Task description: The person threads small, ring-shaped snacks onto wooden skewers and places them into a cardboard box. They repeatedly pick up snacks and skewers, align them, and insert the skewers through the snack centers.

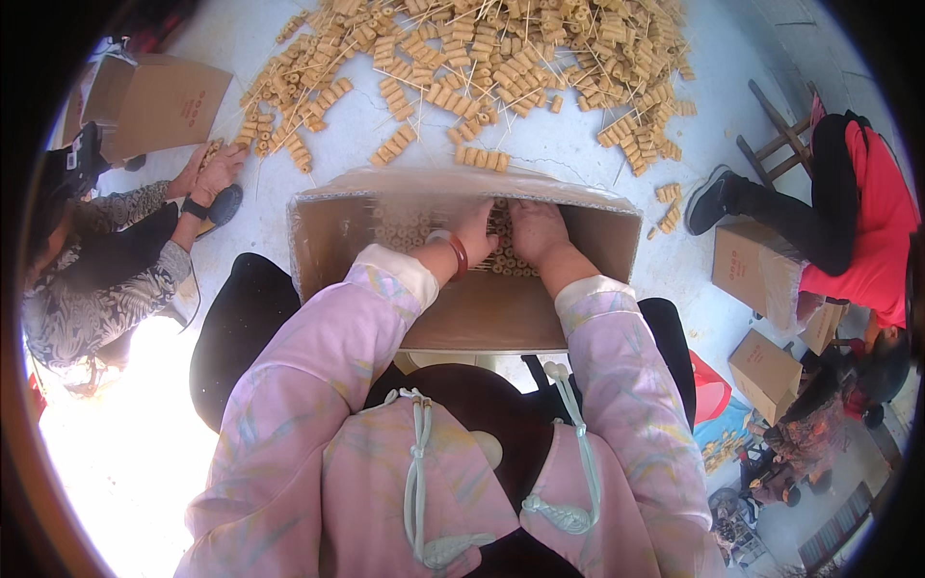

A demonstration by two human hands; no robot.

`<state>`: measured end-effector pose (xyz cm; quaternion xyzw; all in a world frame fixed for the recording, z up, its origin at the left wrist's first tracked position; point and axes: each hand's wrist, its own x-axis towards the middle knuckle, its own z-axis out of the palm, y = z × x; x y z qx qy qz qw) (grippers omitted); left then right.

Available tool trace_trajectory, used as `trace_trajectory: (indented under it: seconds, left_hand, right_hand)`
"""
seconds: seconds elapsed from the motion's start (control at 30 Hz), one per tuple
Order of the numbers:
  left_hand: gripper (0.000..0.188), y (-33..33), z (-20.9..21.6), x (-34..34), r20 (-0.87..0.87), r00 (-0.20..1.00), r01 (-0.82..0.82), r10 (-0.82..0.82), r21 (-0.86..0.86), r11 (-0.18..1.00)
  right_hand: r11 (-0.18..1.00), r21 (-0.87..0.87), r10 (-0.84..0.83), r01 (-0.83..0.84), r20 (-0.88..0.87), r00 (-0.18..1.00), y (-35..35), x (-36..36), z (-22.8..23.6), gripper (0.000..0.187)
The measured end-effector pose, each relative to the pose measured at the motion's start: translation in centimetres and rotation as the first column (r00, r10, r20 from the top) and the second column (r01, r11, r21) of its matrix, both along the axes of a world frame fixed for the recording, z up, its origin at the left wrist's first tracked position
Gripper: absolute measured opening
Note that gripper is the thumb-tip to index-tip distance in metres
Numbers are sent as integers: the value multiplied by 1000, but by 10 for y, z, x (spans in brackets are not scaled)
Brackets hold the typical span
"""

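Observation:
A cardboard box (472,328) stands open in front of me, lined with clear plastic film (424,183) at its far rim. Packed inside are tan skewers (395,226) of ridged, tube-like rolls, with several ends facing up. My left hand (470,239), below a reddish-brown bangle (458,255), reaches into the box with its fingers bent over the skewers. Close beside it on the right, my right hand (538,231) curls its fingers down against the same skewers at the far wall. The fingertips of both hands are partly hidden among them.
Beyond the box lies a large heap of loose skewers (501,67) on the pale floor. At left, a person's hands (217,171) handle skewers near an open carton (173,106). To the right are a person in red (877,222), a wooden stool (785,140) and cartons (756,275).

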<state>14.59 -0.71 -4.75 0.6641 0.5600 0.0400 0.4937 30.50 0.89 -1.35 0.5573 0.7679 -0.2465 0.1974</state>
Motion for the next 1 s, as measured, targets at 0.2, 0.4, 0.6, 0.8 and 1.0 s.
trace_trajectory:
  seconds: [0.2, 0.4, 0.6, 0.8, 1.0]
  left_hand:
    - [60, 7, 64, -33, -123, 954, 257, -274, -138, 957]
    - [55, -31, 135, -71, 39, 961, 264, -273, 157, 952]
    - [49, -112, 169, -100, 281, 943, 33, -180, 457, 889]
    - [53, -170, 177, -110, 401, 915, -172, -49, 495, 852]
    - [55, -178, 177, -123, 378, 925, -182, 26, 383, 905]
  right_hand:
    - [998, -35, -56, 50, -178, 982, -18, -4, 101, 21]
    - [763, 180, -308, 620, -743, 594, -39, 82, 233, 35]
    - [237, -68, -51, 969, -997, -57, -184, 197, 260, 21]
    - [-67, -374, -640, 925, -695, -327, -329, 149, 123, 35]
    - [307, -523, -816, 795, -575, -64, -327, 65, 102, 34]
